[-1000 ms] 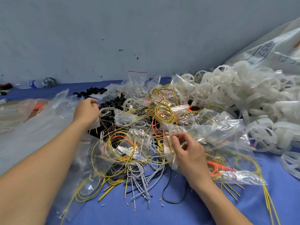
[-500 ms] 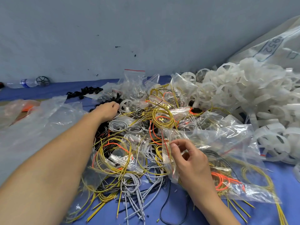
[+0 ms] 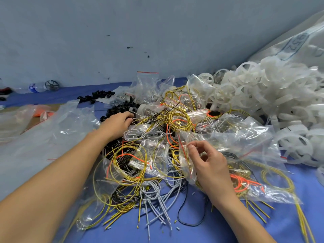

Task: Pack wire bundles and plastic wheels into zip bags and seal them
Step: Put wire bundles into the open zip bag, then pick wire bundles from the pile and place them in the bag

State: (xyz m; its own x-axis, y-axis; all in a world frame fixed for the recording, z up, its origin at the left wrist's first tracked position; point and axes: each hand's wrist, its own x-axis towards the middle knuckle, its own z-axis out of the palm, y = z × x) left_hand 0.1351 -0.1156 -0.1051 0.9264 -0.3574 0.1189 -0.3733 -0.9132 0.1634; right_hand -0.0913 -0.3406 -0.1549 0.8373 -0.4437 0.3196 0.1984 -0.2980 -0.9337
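Observation:
A tangle of yellow, orange, grey and black wire bundles (image 3: 140, 165) covers the blue table's middle, mixed with clear zip bags. My right hand (image 3: 208, 165) pinches the edge of one clear zip bag (image 3: 233, 142) with a red strip, holding it up over the wires. My left hand (image 3: 117, 123) reaches into the far side of the pile beside small black plastic parts (image 3: 115, 109); its fingertips are curled down among the wires and what they touch is hidden. A heap of white plastic wheels (image 3: 263, 102) fills the right.
Large crumpled clear plastic sheeting (image 3: 43, 137) lies at the left. A big printed sack (image 3: 301, 42) leans at the far right. A water bottle and a dark wheel (image 3: 51, 85) rest by the wall. Bare blue table (image 3: 192, 232) shows near me.
My left hand has moved right and farther in, from the plastic sheeting to the wires by the black parts. My right hand lifted the zip bag's edge slightly.

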